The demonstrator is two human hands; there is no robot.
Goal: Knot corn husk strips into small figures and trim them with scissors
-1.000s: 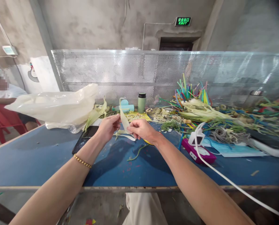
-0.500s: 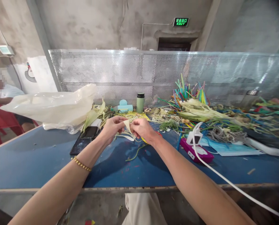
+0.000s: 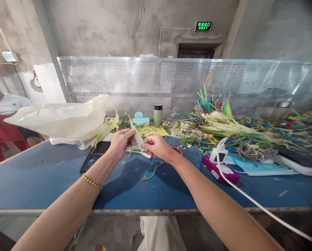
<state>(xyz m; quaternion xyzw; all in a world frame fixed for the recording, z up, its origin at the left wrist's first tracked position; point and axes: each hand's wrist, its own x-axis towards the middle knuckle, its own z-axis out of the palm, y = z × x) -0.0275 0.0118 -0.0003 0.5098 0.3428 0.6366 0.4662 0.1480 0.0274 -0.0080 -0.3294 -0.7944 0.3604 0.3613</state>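
Between my hands is a pale corn husk strip (image 3: 136, 134), slanting with its thin tip up and to the left. My left hand (image 3: 121, 142) pinches its left edge at mid-length. The fingers of my right hand (image 3: 156, 146) are closed on its lower end. Just below my hands, another pale husk strip (image 3: 142, 153) lies on the blue table (image 3: 114, 195). A thin green strand (image 3: 153, 173) curves across the tabletop nearer to me. Part of a red-orange loop (image 3: 177, 150) shows behind my right wrist.
Two dark phones (image 3: 89, 161) lie left, beside a large plastic bag (image 3: 59, 120). A green bottle (image 3: 157, 115) stands behind my hands. Right are a purple power strip (image 3: 221, 169) with a white cable, piled corn husks (image 3: 221, 125) and tangled cords. A person (image 3: 12, 103) sits far left.
The husk strip, bunched between my fingers before, now stands drawn out at a slant, its tip raised. My left hand has shifted slightly left and my right hand lower.
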